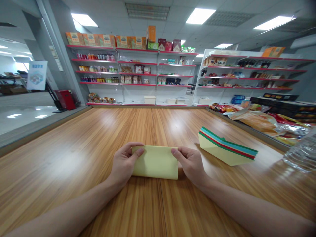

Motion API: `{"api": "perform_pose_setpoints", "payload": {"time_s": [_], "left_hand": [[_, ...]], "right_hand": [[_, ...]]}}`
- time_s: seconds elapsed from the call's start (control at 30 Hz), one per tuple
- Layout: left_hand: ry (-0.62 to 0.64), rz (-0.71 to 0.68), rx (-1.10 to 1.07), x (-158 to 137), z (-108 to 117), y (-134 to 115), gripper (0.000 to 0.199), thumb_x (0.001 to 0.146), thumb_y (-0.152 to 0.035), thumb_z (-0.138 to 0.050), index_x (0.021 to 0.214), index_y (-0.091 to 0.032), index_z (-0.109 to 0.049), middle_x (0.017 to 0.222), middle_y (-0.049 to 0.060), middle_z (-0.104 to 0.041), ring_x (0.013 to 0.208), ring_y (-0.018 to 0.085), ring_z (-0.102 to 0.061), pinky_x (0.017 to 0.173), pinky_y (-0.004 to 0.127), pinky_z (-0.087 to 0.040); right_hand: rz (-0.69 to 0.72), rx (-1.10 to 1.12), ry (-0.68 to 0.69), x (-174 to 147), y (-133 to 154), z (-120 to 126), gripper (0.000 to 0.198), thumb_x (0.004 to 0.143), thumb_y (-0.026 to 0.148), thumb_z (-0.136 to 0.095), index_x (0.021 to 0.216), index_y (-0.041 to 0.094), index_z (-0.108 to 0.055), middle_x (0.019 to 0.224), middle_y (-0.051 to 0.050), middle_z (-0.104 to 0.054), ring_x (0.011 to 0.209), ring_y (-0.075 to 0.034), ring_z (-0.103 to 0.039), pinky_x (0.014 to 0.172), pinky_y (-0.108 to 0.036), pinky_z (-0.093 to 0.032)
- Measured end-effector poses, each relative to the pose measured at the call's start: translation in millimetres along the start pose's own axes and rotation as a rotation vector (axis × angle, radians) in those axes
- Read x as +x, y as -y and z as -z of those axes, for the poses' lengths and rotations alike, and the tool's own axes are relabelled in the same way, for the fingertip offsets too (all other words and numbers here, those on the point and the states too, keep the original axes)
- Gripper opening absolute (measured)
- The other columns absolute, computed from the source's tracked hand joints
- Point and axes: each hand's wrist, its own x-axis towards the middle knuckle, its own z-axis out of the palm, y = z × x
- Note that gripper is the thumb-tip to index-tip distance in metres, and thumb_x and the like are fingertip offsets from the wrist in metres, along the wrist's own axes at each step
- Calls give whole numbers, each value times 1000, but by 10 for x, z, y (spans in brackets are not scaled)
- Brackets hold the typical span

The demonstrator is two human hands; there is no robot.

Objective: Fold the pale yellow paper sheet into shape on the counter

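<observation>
A folded sheet of pale yellow paper (155, 164) is held up between my two hands, just above the wooden table. My left hand (127, 161) pinches its upper left corner, thumb on the near face and fingers behind. At the upper right corner, my right hand (190, 161) grips the paper the same way. The fold seems to run along an edge, but the far side is hidden. To the right of my right hand stands a folded paper boat (227, 149), yellow with green, blue and red stripes along its rim.
The wooden table (98, 138) has a raised edge. A clear plastic bottle or wrap (302, 153) lies at the right. Beyond that edge are packaged snacks (264, 121). Stocked shelves (138, 72) line the back, and a red box (65, 99) stands on the floor at left.
</observation>
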Motion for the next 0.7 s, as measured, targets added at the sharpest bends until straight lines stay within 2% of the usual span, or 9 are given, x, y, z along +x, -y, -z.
{"api": "perform_pose_setpoints", "payload": {"time_s": [0.13, 0.33, 0.53, 0.7], "left_hand": [[0, 5, -2, -3, 5, 7, 23, 66, -33, -71, 82, -18, -65, 60, -1, -63, 54, 12, -53, 48, 20, -39], [11, -1, 2, 0, 11, 8, 23, 66, -34, -72, 82, -18, -64, 60, -1, -64, 53, 12, -55, 48, 20, -40], [58, 37, -40, 11, 25, -8, 41, 68, -37, -70, 101, -19, -55, 66, 1, -68, 56, 16, -61, 48, 22, -44], [72, 29, -11, 24, 54, 31, 28, 68, -36, -70, 84, -16, -58, 69, 2, -67, 57, 14, -60, 50, 22, -45]], "right_hand": [[22, -47, -13, 1, -3, 0, 33, 83, 40, -52, 62, 15, -58, 52, 2, -40, 50, -11, -38, 46, -23, -28], [34, -84, -21, 12, -16, 0, 36, 84, 41, -49, 59, 16, -53, 53, 3, -37, 51, -11, -36, 48, -23, -28], [44, -110, -24, 8, -33, 2, 37, 85, 41, -48, 57, 16, -50, 53, 3, -35, 51, -11, -34, 47, -24, -25], [54, -145, -26, 6, -18, 8, 37, 86, 42, -46, 60, 16, -53, 53, 2, -37, 51, -11, -36, 48, -24, -26]]}}
